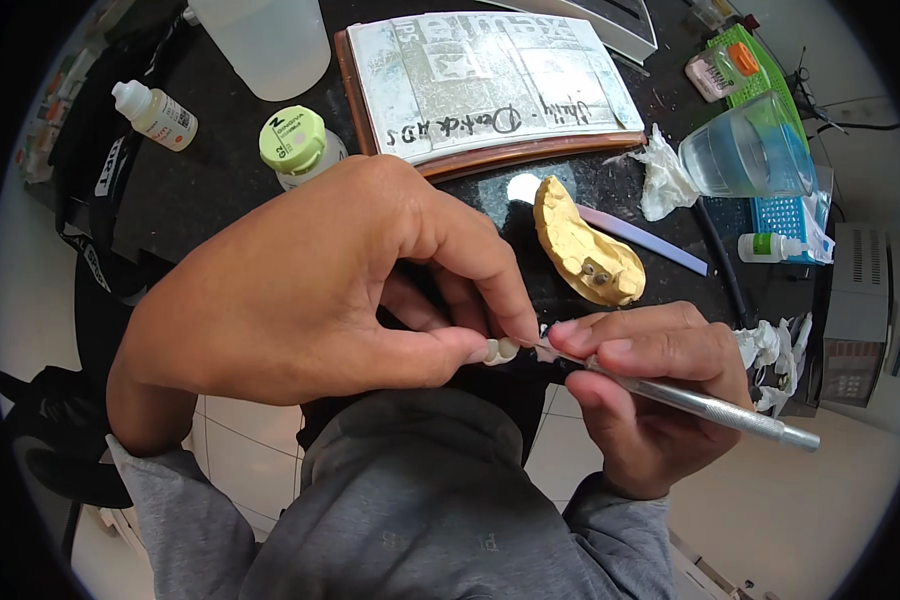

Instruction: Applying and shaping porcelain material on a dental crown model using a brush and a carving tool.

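Tooth-coloured dental piece (pixel 501 350) pinched between thumb and forefinger of the left hand (pixel 300 290). Held in the air past the near edge of the counter (pixel 220 190), close in front of the chest. Kept the left grip narrow and closed on one end of the piece, with the pale rounded units showing beyond the thumb tip. Gripped the metal-handled blade (pixel 700 405) pen-fashion in the right hand (pixel 650 390), with that grip closed around the front of the handle. Touched the blade tip to the right end of the piece.

Looked like fine trimming. Probably best done with short, light strokes directed away from the left thumb, which sat very near the edge. Seemed wise to brace the two hands against each other, fingertip to fingertip, for a steady tip. Would also have helped to turn the piece rather than the blade, and to pinch no harder than needed on so small a part.

Had a yellow plaster cast (pixel 585 245) lying on the counter beyond the hands, touched by neither. Had a lilac spatula (pixel 650 238) just beside it, with crumpled tissue (pixel 662 180) and a clear plastic cup (pixel 745 150) nearer the right edge.
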Demonstrator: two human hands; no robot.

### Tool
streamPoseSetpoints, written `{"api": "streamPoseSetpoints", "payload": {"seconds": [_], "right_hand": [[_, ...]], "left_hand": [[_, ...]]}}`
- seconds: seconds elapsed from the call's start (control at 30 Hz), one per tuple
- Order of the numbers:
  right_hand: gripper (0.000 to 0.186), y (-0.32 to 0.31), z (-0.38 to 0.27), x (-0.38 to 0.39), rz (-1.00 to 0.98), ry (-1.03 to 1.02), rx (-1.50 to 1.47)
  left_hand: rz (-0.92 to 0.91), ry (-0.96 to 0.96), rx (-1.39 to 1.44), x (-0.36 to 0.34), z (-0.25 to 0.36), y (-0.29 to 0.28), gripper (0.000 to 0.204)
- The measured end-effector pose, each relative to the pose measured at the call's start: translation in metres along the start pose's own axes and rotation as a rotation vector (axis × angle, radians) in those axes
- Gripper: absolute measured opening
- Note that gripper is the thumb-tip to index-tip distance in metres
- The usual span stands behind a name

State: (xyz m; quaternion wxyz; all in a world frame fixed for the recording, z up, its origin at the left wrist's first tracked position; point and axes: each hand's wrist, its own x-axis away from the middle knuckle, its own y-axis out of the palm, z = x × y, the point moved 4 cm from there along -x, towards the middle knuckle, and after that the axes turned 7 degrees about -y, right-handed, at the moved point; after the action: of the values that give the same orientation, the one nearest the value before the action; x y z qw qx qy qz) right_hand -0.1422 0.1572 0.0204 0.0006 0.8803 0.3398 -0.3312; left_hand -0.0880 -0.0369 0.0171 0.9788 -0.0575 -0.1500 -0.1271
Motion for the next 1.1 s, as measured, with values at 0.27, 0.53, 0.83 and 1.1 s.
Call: {"api": "streamPoseSetpoints", "payload": {"seconds": [0.27, 0.53, 0.83, 1.1], "right_hand": [[0.025, 0.0092, 0.0005, 0.001, 0.056, -0.067, -0.04], [0.024, 0.0083, 0.001, 0.0018, 0.008, -0.007, 0.052], [0.023, 0.0094, 0.0005, 0.0009, -0.046, -0.005, 0.127], [0.024, 0.0089, 0.0002, 0.0014, -0.04, -0.005, 0.114]], "left_hand": [[-0.007, -0.038, -0.014, 0.0006, 0.0018, 0.0014, 0.02], [0.025, -0.022, -0.01, -0.0004, 0.0007, 0.0028, 0.02], [0.038, -0.025, -0.005, -0.0004, 0.0009, 0.0032, 0.02], [0.04, -0.009, -0.006, 0.0001, 0.0005, 0.0035, 0.021]]}}
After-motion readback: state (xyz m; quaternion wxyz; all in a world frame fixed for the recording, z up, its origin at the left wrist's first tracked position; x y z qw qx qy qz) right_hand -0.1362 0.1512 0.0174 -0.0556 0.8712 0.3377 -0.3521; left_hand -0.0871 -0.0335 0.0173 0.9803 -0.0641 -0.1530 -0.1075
